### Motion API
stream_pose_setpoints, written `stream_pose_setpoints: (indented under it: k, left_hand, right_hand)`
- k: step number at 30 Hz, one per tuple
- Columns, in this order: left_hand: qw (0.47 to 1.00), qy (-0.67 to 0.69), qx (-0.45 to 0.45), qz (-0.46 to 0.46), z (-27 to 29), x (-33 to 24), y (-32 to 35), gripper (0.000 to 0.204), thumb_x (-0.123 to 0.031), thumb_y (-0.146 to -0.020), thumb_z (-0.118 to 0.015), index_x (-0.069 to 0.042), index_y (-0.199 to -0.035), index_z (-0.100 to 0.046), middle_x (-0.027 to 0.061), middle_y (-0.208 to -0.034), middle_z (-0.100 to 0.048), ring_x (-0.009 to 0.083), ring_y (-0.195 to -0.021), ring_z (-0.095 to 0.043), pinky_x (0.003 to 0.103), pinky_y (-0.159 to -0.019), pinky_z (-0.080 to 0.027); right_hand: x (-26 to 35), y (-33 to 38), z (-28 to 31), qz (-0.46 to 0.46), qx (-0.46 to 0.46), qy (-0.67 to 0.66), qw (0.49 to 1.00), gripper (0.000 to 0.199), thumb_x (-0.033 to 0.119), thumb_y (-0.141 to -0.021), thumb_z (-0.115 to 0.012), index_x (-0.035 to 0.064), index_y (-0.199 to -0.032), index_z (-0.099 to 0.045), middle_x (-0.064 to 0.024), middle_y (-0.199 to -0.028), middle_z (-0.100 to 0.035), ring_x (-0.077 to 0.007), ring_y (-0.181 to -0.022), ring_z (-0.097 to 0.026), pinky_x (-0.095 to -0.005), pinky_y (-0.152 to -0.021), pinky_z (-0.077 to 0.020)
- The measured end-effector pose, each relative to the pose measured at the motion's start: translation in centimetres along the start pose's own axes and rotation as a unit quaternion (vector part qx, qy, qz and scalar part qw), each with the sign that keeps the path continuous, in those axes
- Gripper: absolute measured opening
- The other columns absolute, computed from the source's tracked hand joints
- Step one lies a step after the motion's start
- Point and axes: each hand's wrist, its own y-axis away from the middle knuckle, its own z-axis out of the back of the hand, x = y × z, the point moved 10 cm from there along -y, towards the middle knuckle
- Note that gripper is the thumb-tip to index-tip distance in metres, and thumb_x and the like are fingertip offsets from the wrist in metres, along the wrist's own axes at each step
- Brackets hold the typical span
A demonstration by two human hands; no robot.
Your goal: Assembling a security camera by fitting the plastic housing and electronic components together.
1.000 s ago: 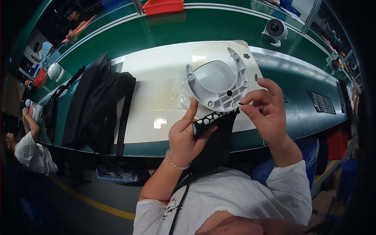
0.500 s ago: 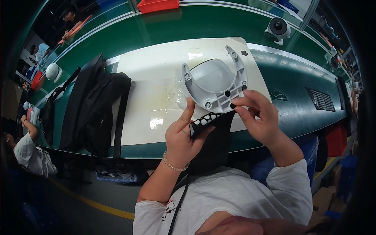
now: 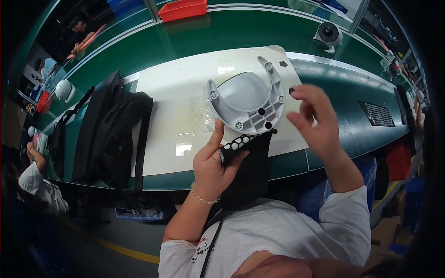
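Head view: L hand (image 3: 211,169) at near side, digits closed on L end of dotted strip (image 3: 236,144) (blk w/ white round spots), angled up just beside near rim of pale grey part (image 3: 245,92). Prob. held there so spots face up & R hand has short reach betw. strip and part. One L digit points up by part's near-left rim; can't tell if touching.

Part is about mid of white board (image 3: 167,106), ribbed frame up, arms pointing far; looks set that way so the round sockets are exposed & reachable. Two blk dots (image 3: 268,125) on near side of frame; other sockets bare. Blk bit (image 3: 275,131) near R end of strip, can't tell if attached.

R hand (image 3: 322,127) raised right of part, clear of it; thumb & index apart, nothing pinched, but loose blk dot (image 3: 291,91) on index tip, seems stuck on, so no grip needed.

Blk bag (image 3: 116,134) well left, prob. parked off the work spot. White device (image 3: 328,34) far right, red bin (image 3: 182,10) far.
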Motion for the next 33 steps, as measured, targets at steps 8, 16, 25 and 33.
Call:
stream_pose_setpoints:
  k: [8, 16, 25, 33]
  left_hand:
    - [0.999, 0.026, -0.014, -0.017, 0.3, -0.5, -0.3, 0.019, -0.005, -0.063, -0.073, 0.004, -0.073, -0.060, 0.0192, -0.124, -0.044, 0.0207, -0.061, -0.060, 0.024, -0.056, -0.045]
    - [0.999, 0.043, -0.003, 0.005, 0.0, -0.3, -0.3, 0.019, -0.004, -0.063, -0.072, 0.004, -0.077, -0.060, 0.0182, -0.126, -0.042, 0.0204, -0.065, -0.061, 0.024, -0.059, -0.046]
    - [0.998, 0.067, 0.006, -0.006, 0.3, -0.4, -0.2, 0.024, -0.005, -0.063, -0.073, 0.003, -0.081, -0.060, 0.0216, -0.125, -0.042, 0.0157, -0.061, -0.058, 0.023, -0.059, -0.046]
    - [0.966, 0.248, -0.003, 0.068, 0.9, 0.7, 0.8, 0.027, -0.006, -0.062, -0.074, 0.002, -0.081, -0.057, 0.0203, -0.116, -0.051, 0.0108, -0.061, -0.054, 0.023, -0.061, -0.045]
  right_hand:
    - [-3.6, -1.5, -1.8, -0.065, 0.052, -0.148, 0.986, 0.010, 0.012, -0.080, -0.057, 0.0059, -0.087, -0.054, -0.0088, -0.120, -0.042, -0.0224, -0.113, -0.037, -0.0317, -0.093, -0.0290]
    - [-1.2, -1.0, -1.2, 0.077, -0.004, 0.076, 0.994, 0.011, 0.015, -0.082, -0.056, 0.0063, -0.088, -0.056, -0.0101, -0.117, -0.048, -0.0254, -0.114, -0.038, -0.0354, -0.094, -0.0286]
    - [0.5, 2.7, 0.2, 0.194, -0.096, 0.116, 0.969, 0.039, 0.024, -0.074, -0.067, 0.0048, -0.104, -0.051, -0.0087, -0.102, -0.055, -0.0252, -0.098, -0.048, -0.0348, -0.082, -0.0382]
    - [2.5, 3.7, -4.6, 0.168, 0.062, -0.045, 0.983, 0.036, 0.013, -0.066, -0.073, 0.0067, -0.096, -0.055, -0.0069, -0.093, -0.053, -0.0197, -0.078, -0.055, -0.0276, -0.068, -0.0453]
